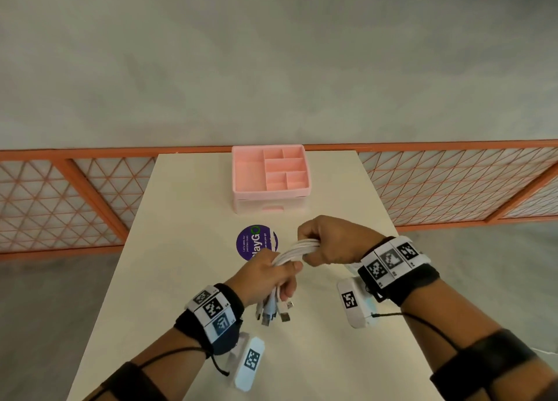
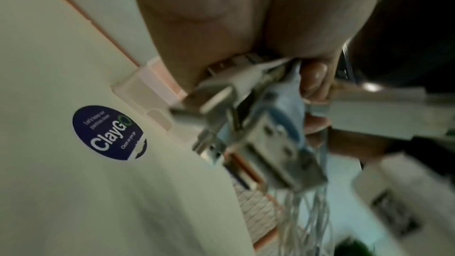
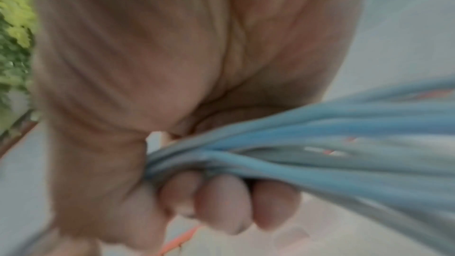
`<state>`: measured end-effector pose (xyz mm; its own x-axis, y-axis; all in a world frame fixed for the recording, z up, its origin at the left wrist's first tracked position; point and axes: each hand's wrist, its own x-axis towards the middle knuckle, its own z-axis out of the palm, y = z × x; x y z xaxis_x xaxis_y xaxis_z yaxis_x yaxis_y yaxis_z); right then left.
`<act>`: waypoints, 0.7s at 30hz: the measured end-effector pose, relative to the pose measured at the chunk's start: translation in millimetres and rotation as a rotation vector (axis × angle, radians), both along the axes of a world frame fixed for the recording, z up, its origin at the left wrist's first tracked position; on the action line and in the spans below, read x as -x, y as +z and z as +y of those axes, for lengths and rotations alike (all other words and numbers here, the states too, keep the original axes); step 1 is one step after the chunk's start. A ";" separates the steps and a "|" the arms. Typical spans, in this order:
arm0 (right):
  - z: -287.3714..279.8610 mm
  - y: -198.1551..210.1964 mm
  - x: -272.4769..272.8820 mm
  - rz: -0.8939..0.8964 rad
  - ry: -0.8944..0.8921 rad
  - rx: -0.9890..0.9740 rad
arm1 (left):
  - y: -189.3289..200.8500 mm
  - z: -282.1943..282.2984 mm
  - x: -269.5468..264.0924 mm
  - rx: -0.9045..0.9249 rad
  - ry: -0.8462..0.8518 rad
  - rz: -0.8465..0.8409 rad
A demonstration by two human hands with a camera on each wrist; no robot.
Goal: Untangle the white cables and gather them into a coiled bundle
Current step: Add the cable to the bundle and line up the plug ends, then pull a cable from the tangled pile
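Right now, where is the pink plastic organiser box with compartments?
In the head view, the pink plastic organiser box stands at the far end of the table, beyond the round purple sticker and both hands.

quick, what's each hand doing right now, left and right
Left hand: gripping the white cables near their connector ends.
Right hand: fingers curled tight round the same cables.

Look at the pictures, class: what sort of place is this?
Probably a shared office or pantry area: a plain cream table, a round "ClayGo" clean-as-you-go sticker, and a pink desk organiser beside an orange lattice railing.
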<state>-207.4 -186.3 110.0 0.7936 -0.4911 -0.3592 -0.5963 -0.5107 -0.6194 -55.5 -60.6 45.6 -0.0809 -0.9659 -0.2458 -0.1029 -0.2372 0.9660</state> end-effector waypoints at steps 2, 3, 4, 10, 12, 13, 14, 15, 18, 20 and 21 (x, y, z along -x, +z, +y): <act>-2.1 -14.5 6.2 -0.028 -0.078 0.068 | 3.4 1.0 0.4 0.031 0.069 0.061; -1.2 -21.7 9.0 -0.051 -0.105 0.078 | 4.8 1.5 1.0 0.034 0.081 0.085; -0.3 -28.2 11.0 -0.079 -0.122 0.090 | 5.7 1.9 2.3 0.031 0.078 0.110; -9.2 -5.7 14.9 -0.055 -0.093 0.274 | 25.3 1.2 -6.6 0.023 -0.022 0.218; -11.2 10.7 14.6 -0.042 -0.066 0.325 | 38.3 -4.8 -11.1 0.096 0.019 0.137; -10.3 17.9 13.3 -0.028 -0.049 0.344 | 45.0 -8.1 -12.6 0.149 0.045 0.093; -9.0 23.4 11.5 -0.020 -0.034 0.362 | 49.7 -11.1 -14.1 0.185 0.062 0.063; -6.5 30.0 9.0 -0.020 -0.026 0.378 | 53.2 -13.3 -14.9 0.203 0.066 0.050; -2.6 51.5 3.0 -0.054 -0.010 0.446 | 54.5 -12.4 -8.9 0.191 0.044 0.057; -0.1 67.8 -1.7 -0.063 0.030 0.542 | 49.9 -7.6 2.7 0.125 0.029 0.112; 1.7 75.6 -4.1 -0.063 0.056 0.589 | 47.9 -5.1 9.2 0.096 0.004 0.174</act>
